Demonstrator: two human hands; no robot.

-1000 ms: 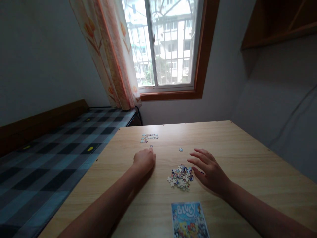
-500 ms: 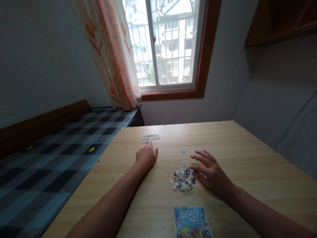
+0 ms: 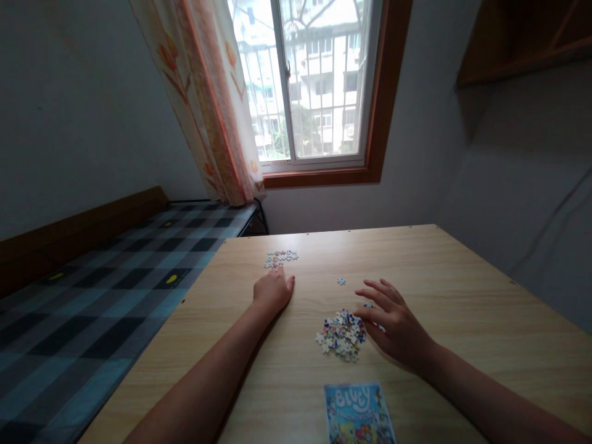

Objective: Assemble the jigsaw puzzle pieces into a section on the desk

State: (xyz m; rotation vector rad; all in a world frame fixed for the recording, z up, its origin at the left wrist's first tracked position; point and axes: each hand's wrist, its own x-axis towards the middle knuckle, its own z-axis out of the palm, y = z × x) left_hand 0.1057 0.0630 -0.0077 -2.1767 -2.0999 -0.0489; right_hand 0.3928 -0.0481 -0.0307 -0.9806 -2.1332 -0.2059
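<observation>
My left hand (image 3: 272, 290) rests on the table just below a partly joined strip of puzzle pieces (image 3: 283, 254). Its thumb stands out to the side and a fingertip reaches the strip's lower edge; the other fingers look bent and partly hidden, with nothing visible in them. On the other side, my right hand (image 3: 388, 314) has its fingers spread, at the right edge of a heap of loose puzzle pieces (image 3: 342, 336). Some pieces are partly covered by those fingers. One single puzzle piece (image 3: 341, 281) lies apart, above the heap.
A blue "Bluey" picture card or box (image 3: 358, 413) lies at the near side of the wooden table (image 3: 462, 296). Left of the table is a bed with a checked cover (image 3: 139, 290). A window (image 3: 319, 86) and a curtain (image 3: 208, 111) are beyond.
Both hands keep nearly the same places and poses. The whole view has shifted very slightly; no piece has visibly moved.
</observation>
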